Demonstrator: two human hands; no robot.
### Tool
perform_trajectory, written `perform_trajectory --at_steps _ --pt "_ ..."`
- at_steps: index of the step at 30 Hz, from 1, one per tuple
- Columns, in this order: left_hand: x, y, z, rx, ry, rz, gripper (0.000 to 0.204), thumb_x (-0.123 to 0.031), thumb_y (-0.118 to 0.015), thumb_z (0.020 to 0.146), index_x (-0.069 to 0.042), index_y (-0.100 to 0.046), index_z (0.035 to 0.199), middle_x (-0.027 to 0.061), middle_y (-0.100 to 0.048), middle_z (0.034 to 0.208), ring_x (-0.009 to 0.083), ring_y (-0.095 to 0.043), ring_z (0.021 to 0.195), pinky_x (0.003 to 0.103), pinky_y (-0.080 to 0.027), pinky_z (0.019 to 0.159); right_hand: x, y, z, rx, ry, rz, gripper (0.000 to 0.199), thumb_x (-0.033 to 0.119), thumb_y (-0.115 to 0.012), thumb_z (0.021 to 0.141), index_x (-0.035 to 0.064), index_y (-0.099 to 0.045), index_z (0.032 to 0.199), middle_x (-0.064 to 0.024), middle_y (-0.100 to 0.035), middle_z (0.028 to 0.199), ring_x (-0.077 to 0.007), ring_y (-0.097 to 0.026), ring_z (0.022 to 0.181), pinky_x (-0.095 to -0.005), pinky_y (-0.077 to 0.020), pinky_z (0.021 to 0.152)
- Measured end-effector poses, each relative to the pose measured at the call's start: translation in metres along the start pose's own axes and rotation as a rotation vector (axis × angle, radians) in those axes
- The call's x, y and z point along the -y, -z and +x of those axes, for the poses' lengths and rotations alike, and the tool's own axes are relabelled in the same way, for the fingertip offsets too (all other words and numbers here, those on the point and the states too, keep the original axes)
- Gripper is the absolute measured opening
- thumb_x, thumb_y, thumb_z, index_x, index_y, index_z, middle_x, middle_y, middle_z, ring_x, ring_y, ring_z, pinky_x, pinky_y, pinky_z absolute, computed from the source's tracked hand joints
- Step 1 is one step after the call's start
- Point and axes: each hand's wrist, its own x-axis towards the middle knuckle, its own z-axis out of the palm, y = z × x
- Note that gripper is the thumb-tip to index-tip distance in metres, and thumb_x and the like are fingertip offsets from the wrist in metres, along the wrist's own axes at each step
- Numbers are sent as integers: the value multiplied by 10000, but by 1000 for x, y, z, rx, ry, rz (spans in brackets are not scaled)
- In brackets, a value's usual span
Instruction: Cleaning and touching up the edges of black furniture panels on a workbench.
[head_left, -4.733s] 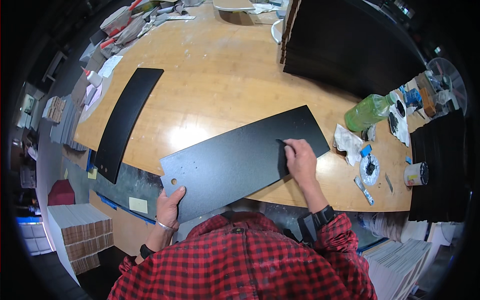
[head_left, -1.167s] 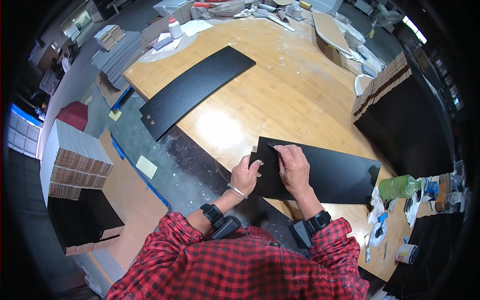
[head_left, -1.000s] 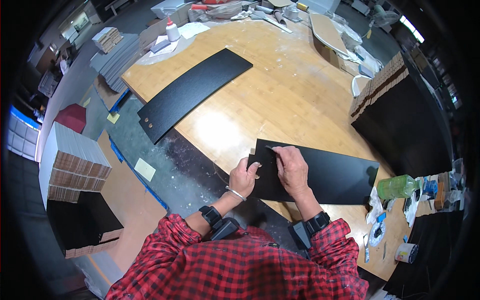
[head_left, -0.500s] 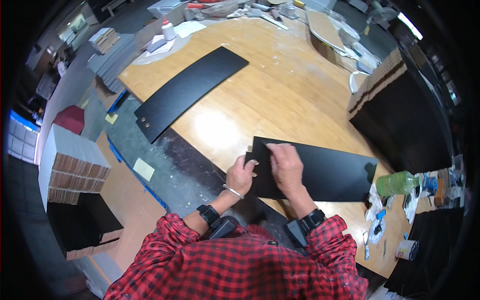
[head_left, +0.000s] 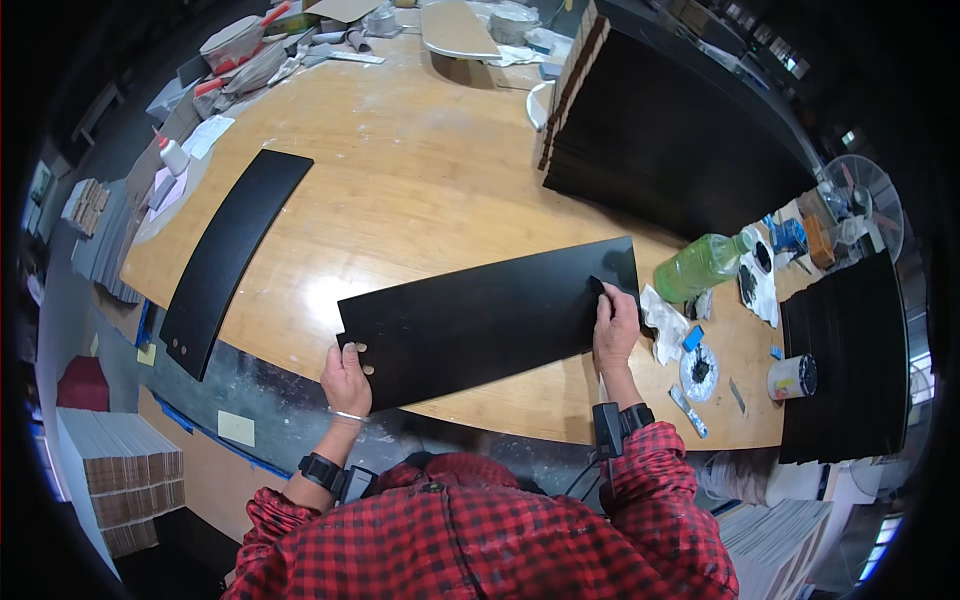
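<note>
A flat black panel (head_left: 470,325), with small round holes at its left end, lies slantwise over the front edge of the wooden table. My left hand (head_left: 346,380) grips that end beside the holes, thumb on top. Near the panel's right end my right hand (head_left: 617,325) is closed, its fingertips on a small dark piece (head_left: 596,285) against the surface. Whether that is cloth or a pad I cannot make out. Further left, a second curved black panel (head_left: 235,255) with two holes lies apart from both hands.
On the wooden table (head_left: 400,150), a tall stack of black panels (head_left: 680,130) stands at the back right. Right of my right hand are a green bottle (head_left: 700,268), a white rag (head_left: 663,325), a dish with black paste (head_left: 699,371), a putty knife (head_left: 688,410) and a tub (head_left: 792,378).
My right hand has moved along the panel from beside my left hand to its right end. The panel is now tilted up to the right, and the view has swung right.
</note>
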Motion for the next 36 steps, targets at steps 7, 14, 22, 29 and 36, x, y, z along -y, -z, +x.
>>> perform_trajectory --at_steps 7,14,22,29,36 --pt "4 -6 2 -23 102 -110 327 -289 -426 947 -2 -544 845 38 -558 725 94 -507 613 234 -429 520 35 -2 -40 254 410 130 235 -15 -609 701 93 -600 909 -64 -573 799 -238 -555 753 -342 -450 671" --pt "12 -5 3 -34 56 -2 309 -269 -441 935 8 -553 860 86 -598 736 152 -549 567 272 -455 514 27 -6 -37 161 264 125 229 -12 -592 728 80 -589 937 -71 -562 818 -251 -559 768 -335 -462 671" --pt "10 -4 1 -51 40 0 314 -264 -433 938 8 -558 843 93 -597 728 160 -548 561 276 -447 509 25 -2 -33 194 215 131 194 -2 -583 740 65 -582 921 -84 -557 812 -254 -558 766 -341 -463 664" --pt "8 -3 2 -43 116 2 339 -289 -431 941 14 -551 849 81 -589 717 137 -539 546 263 -445 509 55 -16 -60 217 413 180 168 24 -563 736 78 -585 894 -69 -543 762 -238 -540 735 -341 -456 645" --pt "7 -5 8 -14 83 -4 349 -301 -443 937 14 -561 843 68 -576 700 126 -542 580 271 -437 510 -20 -16 12 -79 52 -136 130 114 -511 821 91 -587 923 -95 -550 783 -274 -540 770 -370 -451 666"
